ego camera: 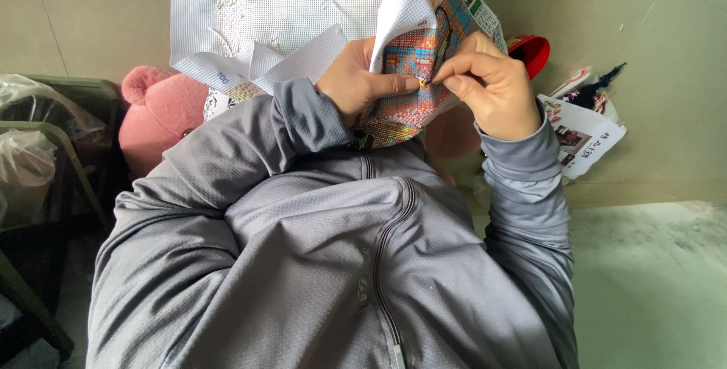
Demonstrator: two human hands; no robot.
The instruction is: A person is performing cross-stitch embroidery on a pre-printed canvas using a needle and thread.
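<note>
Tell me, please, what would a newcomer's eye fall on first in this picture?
Probably the cross-stitch canvas at the top centre, its stitched patch bright. The left hand grips its folded edge while the right hand pinches at the stitching. A pink plush toy sits to the left, beside the grey sleeve.

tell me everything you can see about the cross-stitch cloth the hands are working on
The cross-stitch cloth is white gridded fabric, folded and creased, held up above the grey-jacketed chest. One folded section is filled with orange, red and blue stitching. The left hand grips that fold, thumb pressed on it. The right hand pinches at the stitched patch; any needle is too small to make out.
</note>
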